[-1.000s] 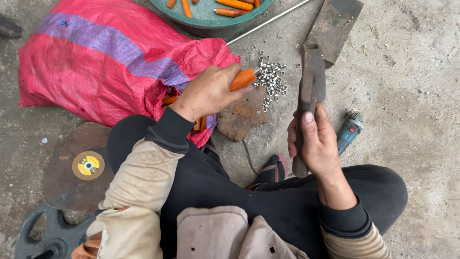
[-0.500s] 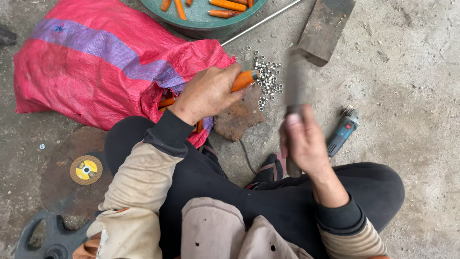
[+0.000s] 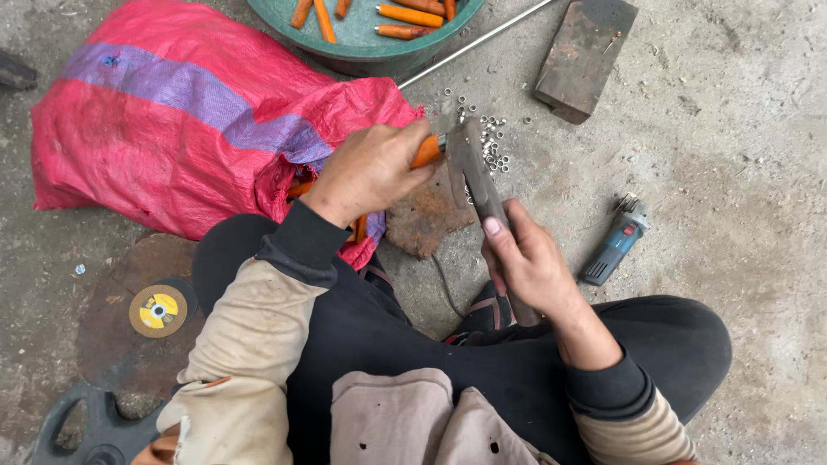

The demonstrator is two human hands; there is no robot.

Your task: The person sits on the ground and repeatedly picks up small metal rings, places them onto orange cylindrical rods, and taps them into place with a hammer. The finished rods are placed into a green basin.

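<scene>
My left hand (image 3: pixel 369 170) grips a short orange rod (image 3: pixel 426 151) and holds its end over a rusty flat block (image 3: pixel 422 222) on the ground. My right hand (image 3: pixel 527 263) is closed on the handle of a flat rusty metal bar (image 3: pixel 475 176), whose far end now touches the tip of the orange rod. A pile of small silvery nuts (image 3: pixel 491 142) lies just beyond the bar's end.
A red and purple woven sack (image 3: pixel 181 129) lies at the left with orange rods showing in its mouth. A green basin (image 3: pixel 362 39) holds more orange rods. A thin steel rod (image 3: pixel 474 41), brick (image 3: pixel 586 56), blue angle grinder (image 3: pixel 616 245) and yellow cutting disc (image 3: pixel 158 310) lie around.
My right hand has swung the metal bar down and leftward onto the tip of the orange rod. My left hand has kept the rod in place.
</scene>
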